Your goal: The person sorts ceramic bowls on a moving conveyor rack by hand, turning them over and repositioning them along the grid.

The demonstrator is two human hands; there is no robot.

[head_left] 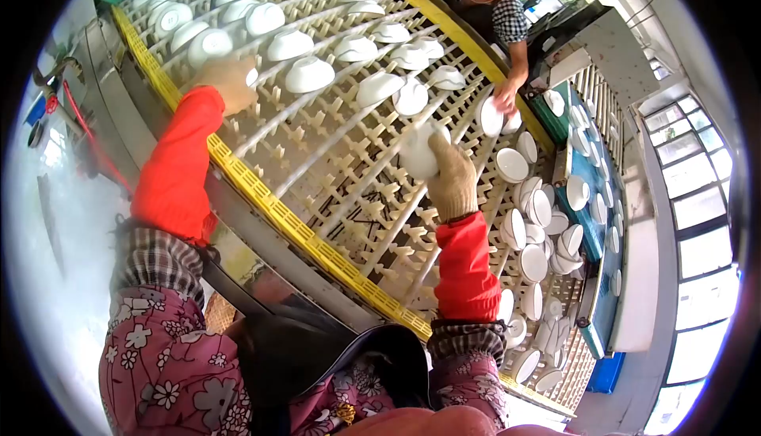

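My right hand, in a beige knitted glove and red sleeve cover, grips a white bowl by its side. The bowl is over the slatted conveyor rack, right of the middle. My left hand, also gloved, is over the rack's near left side, just below an upturned bowl. A small white patch shows at its fingertips; the fingers are blurred, and whether they hold anything is unclear. Several upturned white bowls rest in rows on the pegs ahead of both hands.
A co-worker across the rack has one hand on a bowl and the other near the far rows. Loose bowls crowd the right side. Further bowls stand on a teal belt. Yellow edging borders the rack on my side.
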